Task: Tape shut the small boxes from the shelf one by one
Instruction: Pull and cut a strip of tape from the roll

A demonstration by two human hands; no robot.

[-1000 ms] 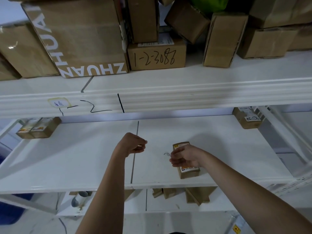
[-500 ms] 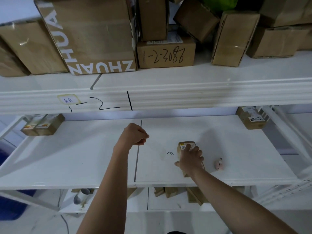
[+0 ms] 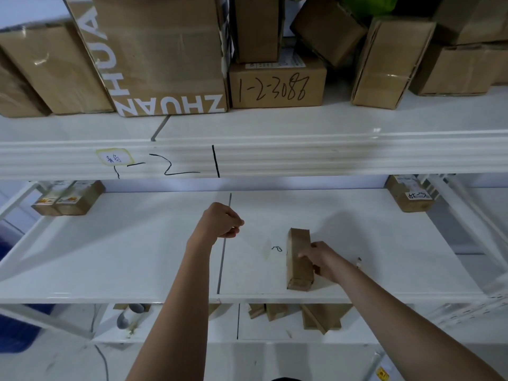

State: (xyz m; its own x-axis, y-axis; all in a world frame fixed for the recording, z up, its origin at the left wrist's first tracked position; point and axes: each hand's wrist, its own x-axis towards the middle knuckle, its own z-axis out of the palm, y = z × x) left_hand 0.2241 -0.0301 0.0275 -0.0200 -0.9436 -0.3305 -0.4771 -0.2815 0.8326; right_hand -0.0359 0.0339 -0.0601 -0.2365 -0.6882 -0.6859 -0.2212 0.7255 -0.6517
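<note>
A small brown cardboard box (image 3: pixel 297 254) stands on its long side on the white middle shelf (image 3: pixel 137 257), near the front edge. My right hand (image 3: pixel 321 259) grips it from the right, fingers curled over its side. My left hand (image 3: pixel 222 221) hovers to the box's left above the shelf seam, fingers curled, pinching the end of a faint strip of clear tape (image 3: pixel 262 244) that runs down toward the box. Where the tape meets the box is not clear.
Two small labelled boxes (image 3: pixel 68 198) sit at the shelf's back left and one (image 3: pixel 409 192) at the back right. A small pale object (image 3: pixel 358 261) peeks out behind my right wrist. Large cartons (image 3: pixel 165 56) fill the upper shelf. More boxes (image 3: pixel 316 317) lie on the shelf below.
My right hand has tipped the box from lying label-up onto its side and shifted to its right face. My left hand has kept its pinch in about the same place.
</note>
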